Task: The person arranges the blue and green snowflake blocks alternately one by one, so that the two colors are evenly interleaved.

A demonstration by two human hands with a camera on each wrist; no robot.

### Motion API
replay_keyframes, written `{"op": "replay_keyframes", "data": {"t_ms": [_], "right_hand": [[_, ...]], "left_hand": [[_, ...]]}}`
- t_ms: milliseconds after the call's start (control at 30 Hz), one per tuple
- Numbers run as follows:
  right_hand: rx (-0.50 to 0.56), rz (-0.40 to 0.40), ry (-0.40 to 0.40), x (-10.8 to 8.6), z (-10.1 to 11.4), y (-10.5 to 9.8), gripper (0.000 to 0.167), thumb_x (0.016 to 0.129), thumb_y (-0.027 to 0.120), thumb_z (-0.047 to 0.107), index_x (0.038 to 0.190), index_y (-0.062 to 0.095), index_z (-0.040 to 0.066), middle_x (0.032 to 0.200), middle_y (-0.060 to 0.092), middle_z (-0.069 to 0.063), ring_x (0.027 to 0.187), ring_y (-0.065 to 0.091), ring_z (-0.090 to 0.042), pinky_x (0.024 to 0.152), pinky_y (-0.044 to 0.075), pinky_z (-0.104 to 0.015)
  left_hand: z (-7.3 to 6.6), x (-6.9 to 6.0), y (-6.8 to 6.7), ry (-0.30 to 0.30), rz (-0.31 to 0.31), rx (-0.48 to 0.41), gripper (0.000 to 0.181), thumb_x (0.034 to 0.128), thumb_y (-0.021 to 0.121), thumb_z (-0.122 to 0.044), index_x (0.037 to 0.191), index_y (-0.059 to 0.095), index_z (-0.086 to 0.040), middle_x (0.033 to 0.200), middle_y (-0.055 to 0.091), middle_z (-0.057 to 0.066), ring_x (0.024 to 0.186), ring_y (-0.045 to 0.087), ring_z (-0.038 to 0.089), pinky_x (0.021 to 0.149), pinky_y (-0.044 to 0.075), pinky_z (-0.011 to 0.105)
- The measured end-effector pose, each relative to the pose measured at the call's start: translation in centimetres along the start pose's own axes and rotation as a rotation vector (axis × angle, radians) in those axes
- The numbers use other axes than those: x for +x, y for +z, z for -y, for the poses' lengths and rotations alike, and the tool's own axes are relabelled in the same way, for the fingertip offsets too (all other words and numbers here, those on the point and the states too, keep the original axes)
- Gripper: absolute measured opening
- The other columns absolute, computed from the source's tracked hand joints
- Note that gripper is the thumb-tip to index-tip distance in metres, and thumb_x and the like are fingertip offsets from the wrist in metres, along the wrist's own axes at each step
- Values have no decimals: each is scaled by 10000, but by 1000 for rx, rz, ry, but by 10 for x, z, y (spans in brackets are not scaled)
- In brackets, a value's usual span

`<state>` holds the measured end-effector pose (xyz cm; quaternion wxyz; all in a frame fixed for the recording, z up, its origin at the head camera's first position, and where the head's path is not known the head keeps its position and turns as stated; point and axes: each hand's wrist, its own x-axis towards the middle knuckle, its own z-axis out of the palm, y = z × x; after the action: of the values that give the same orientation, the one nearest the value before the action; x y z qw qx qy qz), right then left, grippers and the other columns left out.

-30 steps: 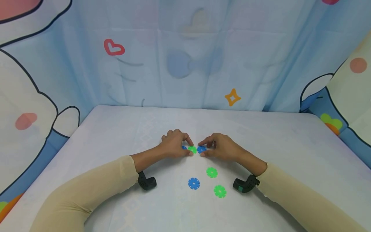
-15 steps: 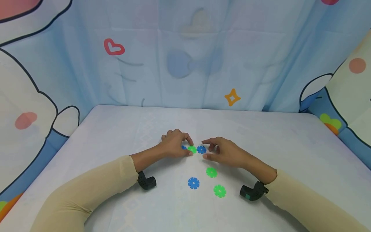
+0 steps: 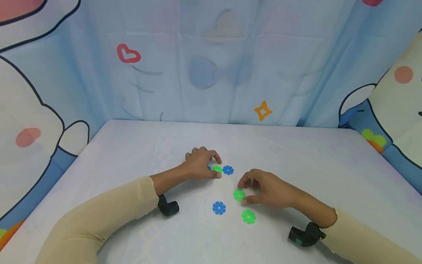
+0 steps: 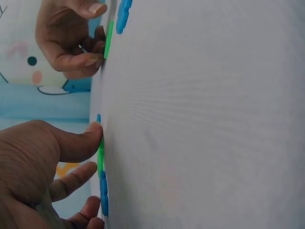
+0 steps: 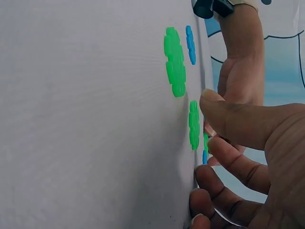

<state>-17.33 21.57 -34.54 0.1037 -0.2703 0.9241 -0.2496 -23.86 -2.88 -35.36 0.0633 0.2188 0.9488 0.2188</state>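
My left hand (image 3: 199, 164) rests at a short row of notched discs, thumb and index finger curled round the middle green disc (image 3: 217, 169). A blue disc (image 3: 228, 170) lies at that disc's right; another blue disc (image 4: 104, 193), partly hidden by the hand in the head view, is at its left. Nearer the front, my right hand (image 3: 271, 189) has thumb and index finger spread about a separate green disc (image 3: 239, 195). The right wrist view shows this green disc (image 5: 194, 125) flat on the table beside the thumb, without a visible grip.
A loose blue disc (image 3: 219, 208) and another green disc (image 3: 248, 216) lie on the white table (image 3: 158, 238) nearer the front. A patterned blue curtain (image 3: 158, 88) hangs behind the table. Each wrist wears a black camera.
My right hand has left the right-hand blue disc and moved toward the front and right, to the separate green disc. The left hand has stayed nearly still.
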Motion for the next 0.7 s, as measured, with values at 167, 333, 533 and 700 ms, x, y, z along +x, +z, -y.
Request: {"op": "replay_keyframes", "data": {"t_ms": [167, 333, 533, 700], "right_hand": [[16, 5, -29, -2, -3, 3, 376, 766, 831, 402, 1063, 659, 248, 1001, 614, 137, 915, 536, -78, 835, 459, -244], [8, -8, -54, -3, -5, 6, 336, 773, 827, 398, 1045, 673, 275, 1003, 622, 166, 908, 540, -54, 832, 458, -244], [-6, -21, -66, -3, -4, 6, 291, 785, 820, 380, 1027, 682, 297, 967, 613, 167, 873, 529, -55, 793, 452, -235], [-19, -16, -57, -2, -2, 6, 303, 787, 819, 381, 1046, 686, 295, 954, 607, 164, 879, 532, -55, 788, 456, -234]], "left_hand": [[-4, 3, 2, 22, 14, 22, 398, 803, 782, -440, 1150, 673, -276, 1144, 587, 45, 1099, 475, 255, 876, 348, 471], [-10, 5, 2, 44, 17, 22, 375, 811, 774, -442, 1136, 676, -283, 1148, 581, 45, 1094, 474, 253, 876, 339, 467], [-16, 7, 3, 50, 12, 21, 357, 813, 770, -444, 1121, 678, -288, 1132, 582, 38, 1073, 473, 242, 865, 331, 455], [-19, 8, 4, 49, 10, 26, 329, 817, 768, -437, 1099, 686, -287, 1130, 580, 30, 1067, 474, 236, 866, 330, 451]]}}
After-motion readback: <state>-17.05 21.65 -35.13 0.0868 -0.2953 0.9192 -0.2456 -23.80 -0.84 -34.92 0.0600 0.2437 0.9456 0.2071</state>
